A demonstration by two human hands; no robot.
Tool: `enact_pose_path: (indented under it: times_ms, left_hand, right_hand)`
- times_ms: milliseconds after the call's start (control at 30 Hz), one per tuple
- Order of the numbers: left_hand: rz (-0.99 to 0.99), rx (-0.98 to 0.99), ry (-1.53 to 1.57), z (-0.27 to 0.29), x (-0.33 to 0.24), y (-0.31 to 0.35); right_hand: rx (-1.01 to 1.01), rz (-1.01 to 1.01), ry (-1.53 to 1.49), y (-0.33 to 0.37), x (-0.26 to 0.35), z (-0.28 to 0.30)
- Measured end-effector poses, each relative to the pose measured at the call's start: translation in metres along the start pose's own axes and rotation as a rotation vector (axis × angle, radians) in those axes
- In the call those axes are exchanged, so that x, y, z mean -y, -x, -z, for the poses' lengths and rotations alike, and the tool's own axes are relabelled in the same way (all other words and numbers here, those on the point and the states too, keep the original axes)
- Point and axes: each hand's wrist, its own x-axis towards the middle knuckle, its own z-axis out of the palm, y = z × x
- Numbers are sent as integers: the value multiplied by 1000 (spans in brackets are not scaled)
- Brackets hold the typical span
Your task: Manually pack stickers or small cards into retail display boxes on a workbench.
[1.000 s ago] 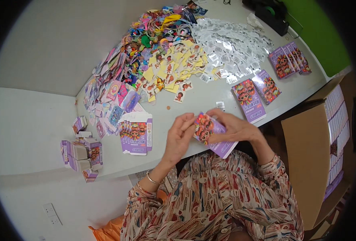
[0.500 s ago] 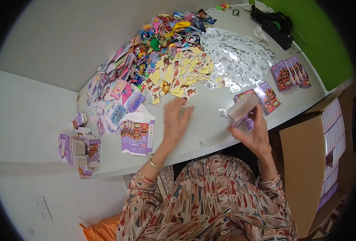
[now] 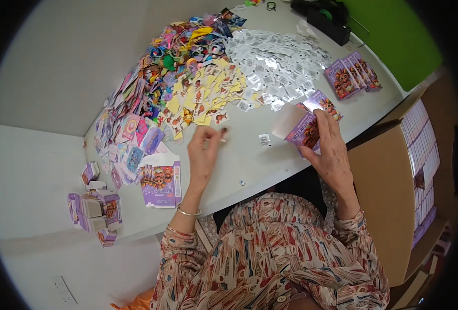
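Note:
My left hand (image 3: pixel 203 155) is closed in a pinch on a small picture card (image 3: pixel 223 135), blurred by motion, just in front of a heap of yellow-and-white picture cards (image 3: pixel 200 95). My right hand (image 3: pixel 332 152) grips a small purple carton (image 3: pixel 306 132) with cartoon figures. A pale flap at the carton's left end stands out, and what is inside cannot be seen. Behind this carton, another purple carton (image 3: pixel 323 105) lies partly hidden. One small silver packet (image 3: pixel 264 140) lies alone on the table between my hands.
Silver packets (image 3: pixel 280 62) and colourful trinkets (image 3: pixel 177 51) form heaps at the back. Flattened cartons (image 3: pixel 160 183) and opened ones (image 3: pixel 92 206) are on the left. Filled-out purple cartons (image 3: pixel 350 77) and a black tape dispenser (image 3: pixel 328 26) sit at right. A cardboard box (image 3: pixel 384 196) holds packed rows beside the table.
My left hand has gone from spread fingers to a pinch on a small card. My right hand has turned the carton so its printed face shows. The whole view has shifted.

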Motion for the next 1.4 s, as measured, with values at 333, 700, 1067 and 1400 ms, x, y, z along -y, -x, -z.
enact_pose_path:
  times_ms: [333,700,1067,1400]
  left_hand:
    - [-347,356,-443,-65,-39,-3]
    - [-348,283,-335,-66,-29,-18]
    - [-226,101,-553,-64,-3,-77]
    - [-225,-12,-71,-26,-101,-42]
  right_hand:
    - [-78,-36,-79,-2,-12,15]
    - [-122,-109,-103,-2,-18,20]
    - [-76,-99,-75,3,-15,15]
    - [15,-2,-44,-3,8,-3]
